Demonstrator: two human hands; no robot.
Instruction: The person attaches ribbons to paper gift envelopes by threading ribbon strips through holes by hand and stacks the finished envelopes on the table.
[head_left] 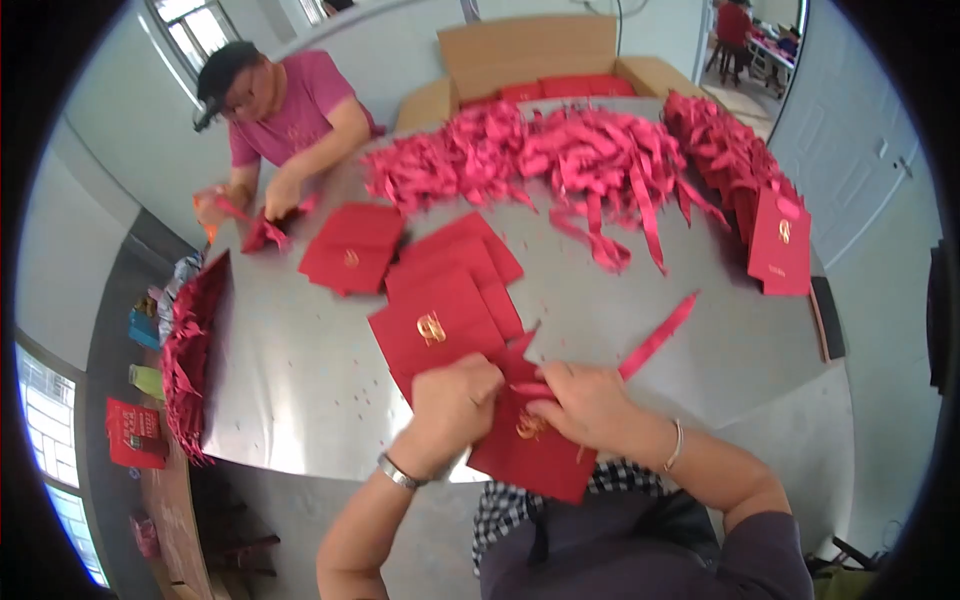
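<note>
Red paper bag [535, 455] pinched between left hand [455, 400] and right hand [588, 402]

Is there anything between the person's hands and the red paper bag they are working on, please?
Nothing visible does: the left hand and right hand both grip the red paper bag at the table edge, with a red ribbon running from the right hand.

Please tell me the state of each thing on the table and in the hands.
Red bag: held by both hands, at table edge.
Left hand: gripping the bag.
Right hand: pinching a ribbon.
Flat bags: stacked, lying flat.
Ribbon pile: loose, tangled.
Cardboard box: open.
</note>
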